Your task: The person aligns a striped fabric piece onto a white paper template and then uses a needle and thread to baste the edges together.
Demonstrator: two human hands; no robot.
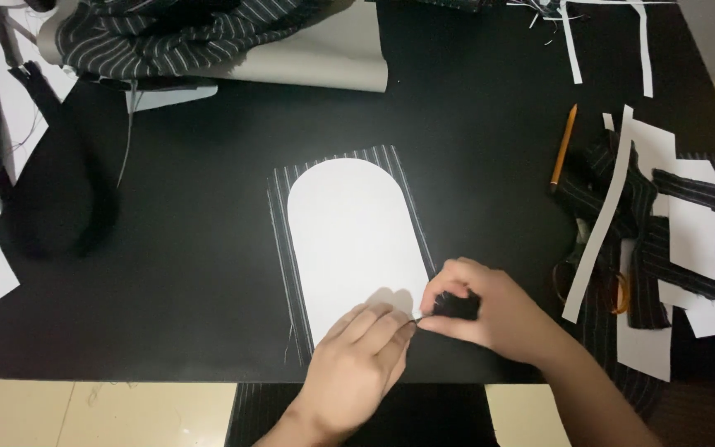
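Pinching tightly, the right hand (477,310) is closing its grip on a small black object (457,306), too hidden to identify, at the lower right edge of the white rounded paper pattern (353,240). Beside it, the left hand (362,356) is lying flat with its grip released, fingers pressing the pattern onto the striped fabric (285,248) at the frame's lower centre on the black bench (192,248).

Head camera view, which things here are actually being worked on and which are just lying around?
In use: left hand, right hand, white arched pattern, striped fabric piece.
Lying about: pencil, paper strips, fabric scraps, striped garment.
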